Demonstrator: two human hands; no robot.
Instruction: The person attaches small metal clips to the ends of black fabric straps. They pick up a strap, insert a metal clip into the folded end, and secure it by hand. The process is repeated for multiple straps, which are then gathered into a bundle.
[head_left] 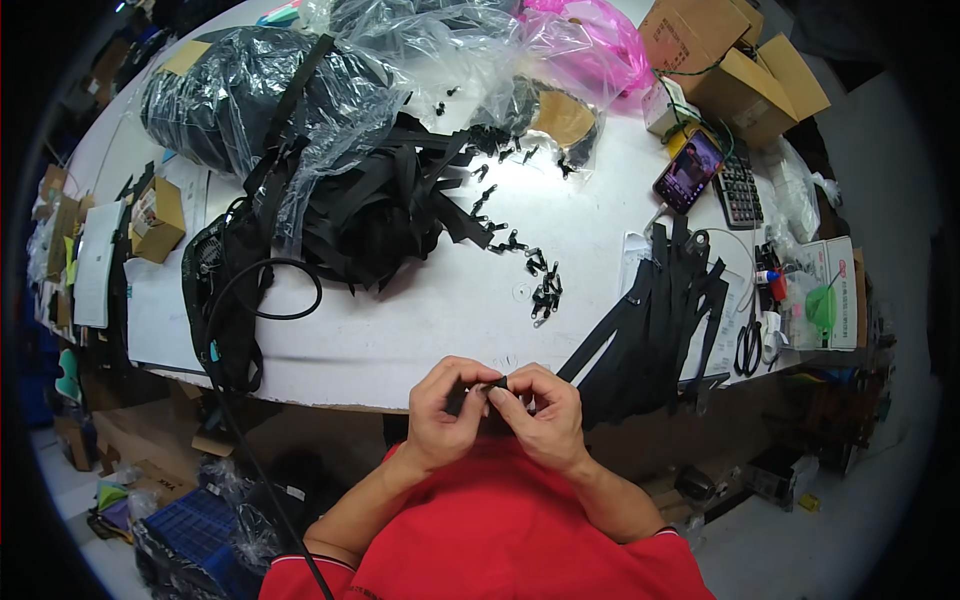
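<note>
At the near edge of the table [400,345], about midway along, it's close work now: left hand [443,412] and right hand [545,418] meet tip to tip, each pinching a tiny dark piece [501,383] between thumb and forefinger, the other fingers curled in. The fingertips cover most of it, so I can't tell its exact shape. Doing this well, I'd say, means a light, square grip: thumbs level, one hand steadying while the other makes the small adjustments, wrists quiet, and the piece held over the tabletop so a slip lands somewhere easy to find. On to the writing! Towards the far right corner, a carton [760,95] carries dark print, too small from here; below it, nearer the right edge, the phone [689,172] glows with a picture and tiny text I can't make out. The keys of the calculator [740,190] beside it are marked but blurred. Hard by the right edge, a white box [832,285] shows red and dark printing. And off the table, below its left end, a flattened brown board [160,483] bears bold dark lettering, clearly a printed mark.
</note>
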